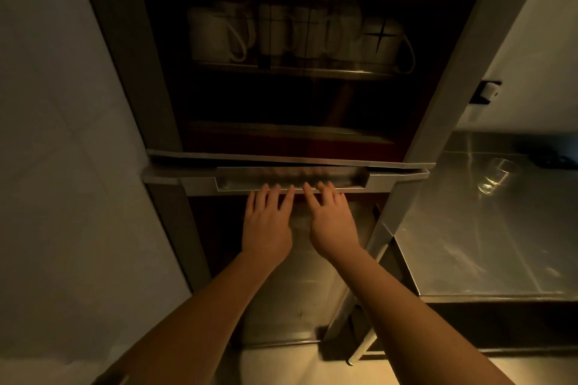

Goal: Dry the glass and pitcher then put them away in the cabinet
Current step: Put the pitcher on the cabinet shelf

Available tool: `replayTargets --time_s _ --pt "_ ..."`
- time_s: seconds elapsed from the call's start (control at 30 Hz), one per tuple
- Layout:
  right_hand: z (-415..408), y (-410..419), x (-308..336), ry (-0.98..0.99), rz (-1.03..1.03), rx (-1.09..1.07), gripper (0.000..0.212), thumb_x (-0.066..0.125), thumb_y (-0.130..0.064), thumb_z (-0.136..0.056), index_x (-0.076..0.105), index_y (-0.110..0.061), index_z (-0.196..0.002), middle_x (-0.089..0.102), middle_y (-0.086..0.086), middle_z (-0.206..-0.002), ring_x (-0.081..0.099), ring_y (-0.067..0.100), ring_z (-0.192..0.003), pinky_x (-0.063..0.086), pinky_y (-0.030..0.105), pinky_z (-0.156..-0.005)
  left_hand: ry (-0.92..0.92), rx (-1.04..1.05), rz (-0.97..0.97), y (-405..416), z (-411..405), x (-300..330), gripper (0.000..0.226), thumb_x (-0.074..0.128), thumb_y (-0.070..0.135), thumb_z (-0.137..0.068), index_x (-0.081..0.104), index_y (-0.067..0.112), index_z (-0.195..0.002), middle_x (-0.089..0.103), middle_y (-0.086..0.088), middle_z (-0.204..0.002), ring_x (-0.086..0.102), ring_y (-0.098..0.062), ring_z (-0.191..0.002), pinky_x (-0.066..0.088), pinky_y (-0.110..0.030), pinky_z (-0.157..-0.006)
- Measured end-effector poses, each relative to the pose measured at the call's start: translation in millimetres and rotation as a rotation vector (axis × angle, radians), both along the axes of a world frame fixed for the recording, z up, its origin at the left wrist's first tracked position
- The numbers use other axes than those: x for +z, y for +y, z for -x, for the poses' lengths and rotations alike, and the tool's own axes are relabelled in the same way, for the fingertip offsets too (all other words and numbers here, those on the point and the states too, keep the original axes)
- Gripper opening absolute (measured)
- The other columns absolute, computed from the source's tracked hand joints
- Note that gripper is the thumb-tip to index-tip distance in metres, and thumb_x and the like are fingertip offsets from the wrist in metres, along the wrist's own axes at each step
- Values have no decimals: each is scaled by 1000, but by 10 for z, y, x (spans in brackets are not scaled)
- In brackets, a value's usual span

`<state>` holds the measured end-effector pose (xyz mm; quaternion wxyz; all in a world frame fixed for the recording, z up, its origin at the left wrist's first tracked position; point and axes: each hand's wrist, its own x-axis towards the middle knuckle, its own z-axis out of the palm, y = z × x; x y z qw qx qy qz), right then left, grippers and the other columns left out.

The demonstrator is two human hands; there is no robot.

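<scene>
A tall metal cabinet (312, 162) with a dark glass door fills the middle of the view. My left hand (267, 222) and my right hand (333, 222) lie side by side, fingers straight, with the fingertips at the lower edge of the long recessed metal handle (291, 180). Neither hand holds anything. Behind the glass, several white mugs (219, 34) stand on a shelf. A clear glass (495, 178) lies on its side on the steel counter (500, 244) at the right. I see no pitcher.
A pale tiled wall (62, 150) runs down the left side. The cabinet's steel frame post (438, 141) slants between the cabinet and the counter. A small dark latch (486, 92) sits on the wall at the right. The floor shows at the bottom.
</scene>
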<state>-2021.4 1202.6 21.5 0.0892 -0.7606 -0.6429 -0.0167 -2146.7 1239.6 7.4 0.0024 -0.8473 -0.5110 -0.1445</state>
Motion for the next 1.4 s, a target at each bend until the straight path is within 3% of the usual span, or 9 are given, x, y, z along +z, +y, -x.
replayTargets --time_s 0.4,0.7,1.03,1.2,1.4 --pt "54 152 -75 10 -63 -45 73 48 -18 -95 3 -24 -153 6 9 -161 -3 27 -148 -1 46 -120 -38 -4 17 168 -38 -86 84 56 22 -91 -1 31 -152 2 -3 -162 -8 -24 -148 2 -50 -120" --pt "38 203 -74 2 -22 -46 80 53 -20 -92 1 -24 -152 4 8 -161 -5 26 -148 5 49 -120 -34 -33 91 177 -25 -5 88 58 27 -89 -2 30 -153 -3 -2 -162 -12 -23 -147 2 -55 -118" --pt "6 148 67 84 66 -19 77 51 -21 -93 3 -27 -153 -1 6 -161 -10 25 -147 4 52 -119 -121 -96 136 242 96 -11 74 49 42 -94 5 32 -153 1 2 -162 -8 -19 -148 4 -54 -119" --pt "-10 -96 -1 76 -12 -25 73 50 -18 -94 6 -33 -151 -8 0 -161 -17 24 -146 2 53 -119 -235 -130 185 23 89 -80 67 46 43 -96 12 33 -152 5 4 -162 -3 -17 -148 4 -48 -120" --pt "-182 -667 -170 176 -149 -216 61 50 -32 -95 22 -34 -149 7 -2 -161 -7 22 -148 5 49 -120 -337 -181 243 -379 -104 -248 58 40 48 -97 23 33 -150 20 5 -159 9 -13 -147 11 -43 -119"
